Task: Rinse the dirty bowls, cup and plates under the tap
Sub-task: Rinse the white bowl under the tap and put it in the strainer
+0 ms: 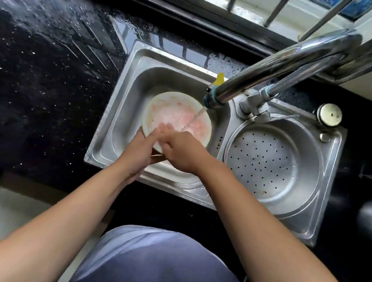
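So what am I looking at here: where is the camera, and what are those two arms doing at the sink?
There is no machine here. These are a person's bare arms, filmed by one wide-angle camera worn on the head and looking down, which is why the arms come in from the bottom. The left hand holds the near edge of a dirty plate, smeared pinkish, in the left basin of a steel sink. The right hand lays straight fingers on the plate's face. Water runs from the tap onto the plate. The right basin holds a perforated metal strainer. A wet black countertop lies around the sink.
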